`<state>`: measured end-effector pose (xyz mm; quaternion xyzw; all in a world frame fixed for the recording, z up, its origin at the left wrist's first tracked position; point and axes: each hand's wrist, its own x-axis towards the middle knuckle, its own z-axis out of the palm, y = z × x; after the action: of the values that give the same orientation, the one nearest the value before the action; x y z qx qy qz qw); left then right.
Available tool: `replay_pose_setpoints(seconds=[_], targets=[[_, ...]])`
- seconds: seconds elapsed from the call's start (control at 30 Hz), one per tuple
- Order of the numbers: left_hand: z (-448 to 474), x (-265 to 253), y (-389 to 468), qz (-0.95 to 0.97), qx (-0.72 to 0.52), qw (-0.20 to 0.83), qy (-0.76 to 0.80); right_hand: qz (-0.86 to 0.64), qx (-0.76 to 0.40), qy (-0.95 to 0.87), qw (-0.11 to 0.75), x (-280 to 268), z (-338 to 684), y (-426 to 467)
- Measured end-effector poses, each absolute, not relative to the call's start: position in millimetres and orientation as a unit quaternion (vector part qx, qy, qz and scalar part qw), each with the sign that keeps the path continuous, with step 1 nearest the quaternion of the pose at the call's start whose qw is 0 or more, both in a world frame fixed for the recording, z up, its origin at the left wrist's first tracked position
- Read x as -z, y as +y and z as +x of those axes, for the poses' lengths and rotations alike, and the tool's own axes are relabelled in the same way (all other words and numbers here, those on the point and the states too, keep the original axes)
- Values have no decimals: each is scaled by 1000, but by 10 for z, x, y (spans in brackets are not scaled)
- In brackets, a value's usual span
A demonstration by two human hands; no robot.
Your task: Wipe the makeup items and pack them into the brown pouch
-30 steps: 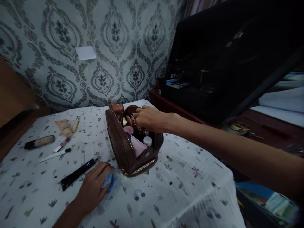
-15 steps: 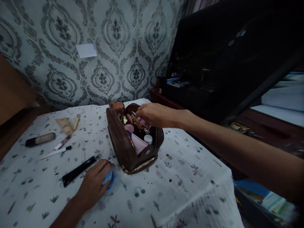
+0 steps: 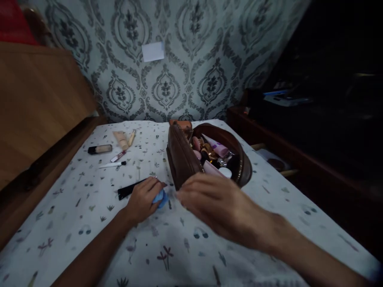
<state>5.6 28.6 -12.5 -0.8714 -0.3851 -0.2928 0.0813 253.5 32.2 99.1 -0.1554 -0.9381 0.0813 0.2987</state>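
Left hand (image 3: 145, 199) lies palm-down, fingers curled round blue cloth (image 3: 163, 201). Right hand (image 3: 220, 207) bends before bag (image 3: 181, 159); grip cannot be told. Bag opens upward, long axis near-to-far.

Left hand (image 3: 145, 199) palm down, fingers curled, on the near left of the brown bag (image 3: 181, 159); left forearm (image 3: 98, 247) angled up toward it. Right hand (image 3: 215, 203) slightly blurred, before the bag's near end, back uppermost, fingers together and bent; contact unclear. Right forearm (image 3: 302, 245) trails away from the bag, near side, rightward.
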Motion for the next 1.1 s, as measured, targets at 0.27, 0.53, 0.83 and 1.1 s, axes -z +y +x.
replay_pose_setpoints(seconds=[0.27,0.53,0.83,1.1], targets=[[-469,-14,462,-781,325,124,-519,-218,-148,-945,195,-186,1771,364],[-937,-104,575,-658,397,-56,-637,-370,-206,-870,254,256,1247,579],[-524,13,458,-817,145,-108,-548,-436,-173,-856,217,293,1276,529],[-643,49,519,-825,77,-89,-552,-407,-199,-870,194,226,1408,532]])
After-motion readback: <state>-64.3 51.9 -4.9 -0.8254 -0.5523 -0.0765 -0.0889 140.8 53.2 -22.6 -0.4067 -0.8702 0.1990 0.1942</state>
